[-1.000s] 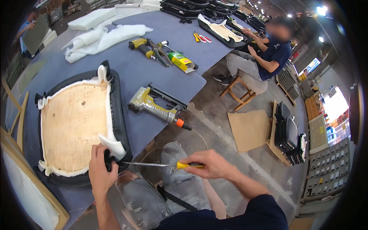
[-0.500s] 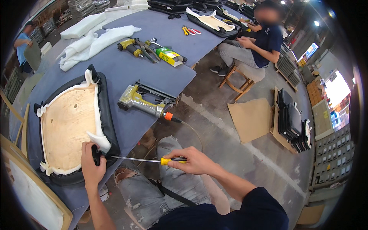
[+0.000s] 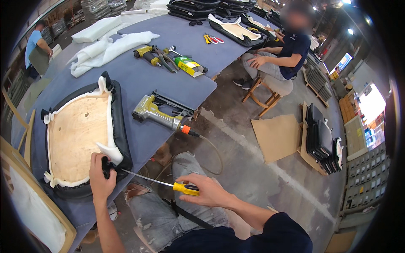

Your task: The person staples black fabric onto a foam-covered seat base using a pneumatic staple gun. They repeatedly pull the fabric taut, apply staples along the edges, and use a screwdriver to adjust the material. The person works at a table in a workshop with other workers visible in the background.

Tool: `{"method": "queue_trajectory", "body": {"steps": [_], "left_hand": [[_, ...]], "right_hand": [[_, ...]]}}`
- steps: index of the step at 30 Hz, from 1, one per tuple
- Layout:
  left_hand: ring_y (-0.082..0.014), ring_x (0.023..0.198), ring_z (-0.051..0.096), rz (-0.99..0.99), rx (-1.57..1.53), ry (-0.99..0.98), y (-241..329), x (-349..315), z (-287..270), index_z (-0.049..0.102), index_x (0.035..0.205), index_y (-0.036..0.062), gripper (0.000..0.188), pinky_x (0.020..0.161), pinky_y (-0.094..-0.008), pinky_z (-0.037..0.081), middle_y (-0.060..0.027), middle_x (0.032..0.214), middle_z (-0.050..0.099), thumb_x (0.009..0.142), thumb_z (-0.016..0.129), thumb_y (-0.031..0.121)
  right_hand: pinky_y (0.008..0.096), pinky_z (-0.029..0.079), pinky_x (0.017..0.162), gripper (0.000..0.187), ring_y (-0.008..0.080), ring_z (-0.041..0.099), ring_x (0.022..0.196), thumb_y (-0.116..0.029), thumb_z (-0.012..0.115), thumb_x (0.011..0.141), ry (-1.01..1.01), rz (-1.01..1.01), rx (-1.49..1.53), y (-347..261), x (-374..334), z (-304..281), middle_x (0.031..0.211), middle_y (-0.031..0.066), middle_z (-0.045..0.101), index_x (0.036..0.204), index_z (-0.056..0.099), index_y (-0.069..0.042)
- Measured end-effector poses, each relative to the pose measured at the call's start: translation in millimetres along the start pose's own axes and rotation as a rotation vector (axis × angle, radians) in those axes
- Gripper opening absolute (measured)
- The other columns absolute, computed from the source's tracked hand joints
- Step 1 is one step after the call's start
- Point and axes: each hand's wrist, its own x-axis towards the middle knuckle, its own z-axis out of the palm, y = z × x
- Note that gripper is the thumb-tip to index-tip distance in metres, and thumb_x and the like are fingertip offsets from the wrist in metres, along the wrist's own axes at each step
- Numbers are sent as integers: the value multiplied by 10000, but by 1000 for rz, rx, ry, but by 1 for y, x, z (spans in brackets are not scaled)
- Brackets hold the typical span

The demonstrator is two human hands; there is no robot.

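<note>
A seat panel lies on the table with its bare plywood underside up. White padding edges the wood, and black cover material wraps around it. At the panel's near right corner, my left hand pinches a gathered fold of the black cover, beside a loose white padding flap. My right hand holds a screwdriver by its yellow and black handle. Its long thin shaft slants up leftward to the cushion's corner edge, near my left fingertips. Whether the tip pierces the cover, I cannot tell.
A staple gun with an air hose lies right of the panel. Farther back are pliers, a green-yellow box, scissors and white wadding. A co-worker sits on a stool at right. Stacked black cushions stand beyond.
My right hand has dropped slightly, so the screwdriver slants more steeply, handle lower. My left hand keeps its pinch on the cover. The seated co-worker's hands have shifted.
</note>
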Motion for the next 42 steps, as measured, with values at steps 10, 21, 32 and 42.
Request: {"method": "queue_trajectory", "body": {"steps": [10, 21, 32, 42], "left_hand": [[-345, 891, 530, -27, -17, -1, 3, 0, 2, 510, 996, -16, 304, 850, -353, 460, -162, 963, 477, 695, 553, -12], [-402, 968, 598, 16, 60, 21, -5, 0, -7, 586, 1076, 7, 331, 859, -423, 500, -179, 1045, 555, 750, 623, 48], [-360, 983, 623, 13, -15, 130, -7, -10, -4, 588, 1196, -8, 433, 913, -390, 508, -181, 1071, 596, 772, 656, 53], [-333, 980, 669, 4, -29, 118, -7, -5, -8, 616, 1202, 16, 421, 898, -387, 534, -167, 1039, 647, 795, 696, 88]], "right_hand": [[229, 359, 422, 516, 70, 473, 466, -515, 418, 1104, -433, 570, 849, 56, -13, 39, 730, 5, 619, 1229, 645, -68], [211, 289, 337, 546, 76, 351, 364, -497, 310, 1126, -723, 758, 1909, 91, -33, 111, 703, 61, 514, 1305, 530, -30], [285, 356, 402, 567, 120, 418, 400, -580, 426, 1071, -32, 148, 1323, 82, -23, -19, 699, 51, 557, 1194, 602, -55], [311, 487, 636, 352, 163, 557, 673, -470, 618, 1008, 614, 11, 1794, 4, 139, -49, 812, 0, 595, 1019, 644, -119]]}}
